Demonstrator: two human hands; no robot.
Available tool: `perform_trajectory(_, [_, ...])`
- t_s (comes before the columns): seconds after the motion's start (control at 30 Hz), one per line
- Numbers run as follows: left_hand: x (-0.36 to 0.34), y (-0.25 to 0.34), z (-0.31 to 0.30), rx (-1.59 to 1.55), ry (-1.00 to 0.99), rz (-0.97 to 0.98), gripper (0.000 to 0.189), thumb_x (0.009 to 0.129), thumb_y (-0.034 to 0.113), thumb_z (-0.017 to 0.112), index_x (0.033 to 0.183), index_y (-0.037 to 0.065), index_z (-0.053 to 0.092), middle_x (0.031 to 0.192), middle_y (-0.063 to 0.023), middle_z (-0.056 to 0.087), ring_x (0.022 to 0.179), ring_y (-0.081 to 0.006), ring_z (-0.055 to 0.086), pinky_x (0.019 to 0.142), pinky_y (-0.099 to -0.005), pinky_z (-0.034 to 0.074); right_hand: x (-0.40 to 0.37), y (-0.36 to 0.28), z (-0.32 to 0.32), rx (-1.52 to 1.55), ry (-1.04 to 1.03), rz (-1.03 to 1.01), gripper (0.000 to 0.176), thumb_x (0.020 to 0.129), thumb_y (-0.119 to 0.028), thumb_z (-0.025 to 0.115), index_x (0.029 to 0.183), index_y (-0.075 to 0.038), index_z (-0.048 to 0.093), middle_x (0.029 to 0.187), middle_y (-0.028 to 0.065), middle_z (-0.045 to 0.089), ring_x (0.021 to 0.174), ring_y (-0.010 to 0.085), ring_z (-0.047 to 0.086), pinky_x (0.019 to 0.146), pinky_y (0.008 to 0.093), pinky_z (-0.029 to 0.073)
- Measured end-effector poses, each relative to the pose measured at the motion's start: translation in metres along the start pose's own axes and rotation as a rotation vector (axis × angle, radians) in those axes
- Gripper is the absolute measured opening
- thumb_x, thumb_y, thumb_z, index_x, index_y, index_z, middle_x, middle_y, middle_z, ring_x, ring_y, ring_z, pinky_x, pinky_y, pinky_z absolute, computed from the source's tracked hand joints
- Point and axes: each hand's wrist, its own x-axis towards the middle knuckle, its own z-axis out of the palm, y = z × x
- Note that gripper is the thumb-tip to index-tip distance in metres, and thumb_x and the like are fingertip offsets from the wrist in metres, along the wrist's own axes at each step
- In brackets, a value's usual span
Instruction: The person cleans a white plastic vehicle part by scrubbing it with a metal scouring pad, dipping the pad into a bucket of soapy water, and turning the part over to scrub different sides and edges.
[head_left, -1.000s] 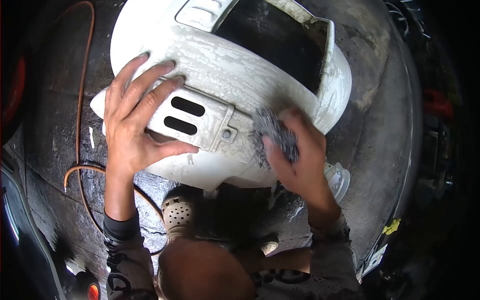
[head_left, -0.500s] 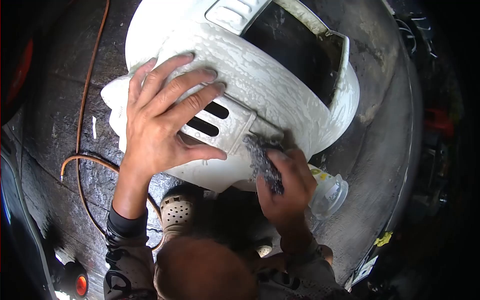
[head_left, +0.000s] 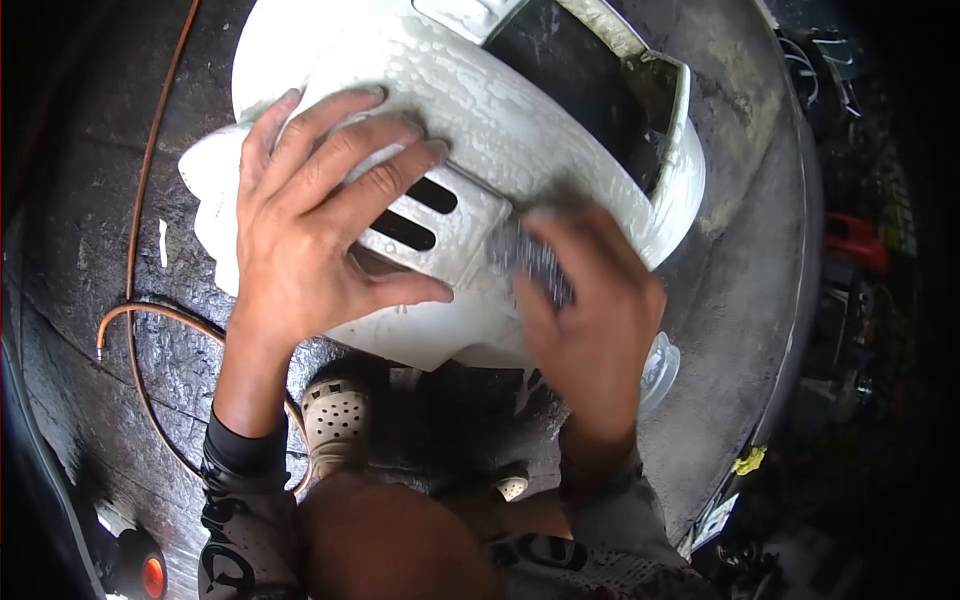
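A white molded body panel (head_left: 560,150), wet with patches of milky liquid, stands in front of me. My left hand (head_left: 320,215) rests on its left side, fingers spread, with the thumb below two dark slots (head_left: 418,215). In my right hand (head_left: 595,300) is a dark grey scouring pad (head_left: 530,262), pressed to the panel right of the slots. Motion blurs that hand's fingertips, and they cover part of the pad.
A thin brown hose (head_left: 140,240) loops over the dark, wet floor at left. A clear plastic cup (head_left: 660,372) stands behind my right hand. Below the panel is my foot in a beige perforated clog (head_left: 335,415). Tools and a red object (head_left: 853,240) lie in shadow at far right.
My right hand has moved up along the panel with the pad and now hides more of the cup. The left hand keeps its place on the panel. The whole view has shifted slightly.
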Motion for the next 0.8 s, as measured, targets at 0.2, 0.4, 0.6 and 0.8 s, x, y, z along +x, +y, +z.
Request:
perform_trajectory(0.2, [0.0,-0.003,0.001,-0.02,0.013,0.002,0.089,0.041,0.068,0.08,0.113,0.016,0.076,0.118,-0.0033,0.067,0.126,-0.0298,0.056,0.113,-0.0546,0.028,-0.046,0.006,0.003,0.054,0.005,0.037,0.047,0.068,-0.008,0.079,0.114,-0.013,0.068,0.1,0.0101,0.061,0.092,0.036,0.065,0.075,0.0423,0.055])
perform_trajectory(0.4, [-0.002,-0.001,0.002,-0.006,0.025,0.001,0.09,0.038,0.065,0.082,0.113,0.015,0.075,0.12,-0.0036,0.066,0.125,-0.0299,0.056,0.112,-0.055,0.029,0.018,0.002,0.0,-0.09,0.058,-0.052,0.049,0.065,-0.003,0.079,0.111,-0.014,0.068,0.1,0.0108,0.059,0.085,0.0351,0.063,0.073,0.0449,0.052])
perform_trajectory(0.6, [0.001,-0.002,0.0,-0.013,0.008,0.007,0.091,0.039,0.065,0.082,0.115,0.014,0.074,0.12,-0.004,0.065,0.124,-0.0304,0.055,0.112,-0.0557,0.03,-0.037,0.01,0.005,0.041,0.079,-0.004,0.051,0.063,-0.003,0.079,0.111,-0.014,0.068,0.107,0.0133,0.056,0.09,0.0357,0.062,0.074,0.0445,0.052])
perform_trajectory(0.8, [0.0,0.0,0.001,-0.017,0.011,0.0,0.09,0.04,0.064,0.083,0.114,0.014,0.074,0.119,-0.0042,0.065,0.124,-0.0314,0.055,0.111,-0.0559,0.032,-0.004,0.001,0.016,-0.003,0.234,0.015,0.033,0.071,-0.002,0.071,0.104,-0.004,0.069,0.095,0.0161,0.058,0.084,0.0368,0.064,0.074,0.0406,0.051])
